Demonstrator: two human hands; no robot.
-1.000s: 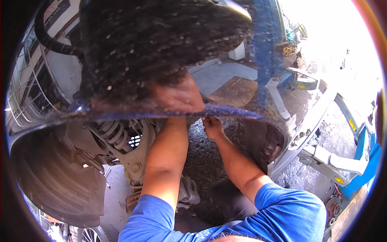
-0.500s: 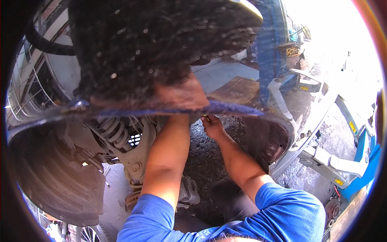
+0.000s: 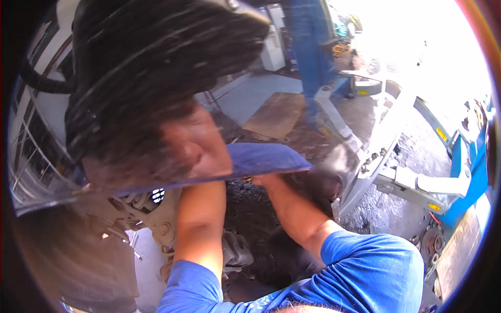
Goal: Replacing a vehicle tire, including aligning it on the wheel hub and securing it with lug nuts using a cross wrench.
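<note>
My left arm [image 3: 201,224] reaches up behind the lower edge of a glossy car fender [image 3: 146,189], which hides my left hand. Close to its right, my right hand [image 3: 263,181] is at the same edge, and only its back and a little of the fingers show. The fingers look closed around something small with a yellowish glint, too small to name. Left of my arms is the dusty suspension [image 3: 164,229], beside a dark wheel-arch liner [image 3: 83,250]. Blurred reflections cover the fender.
At the right stand blue lift parts [image 3: 462,177] with a grey lift arm [image 3: 417,185]. A blue column [image 3: 308,52] rises at the back near a brown board [image 3: 276,115]. Round metal parts [image 3: 432,242] lie at the lower right. A grey cast part [image 3: 237,250] is beside my left arm.
The view has shifted, and the fender edge is lower in it. My right hand, whose pinched fingers showed before, is now mostly behind that edge.
</note>
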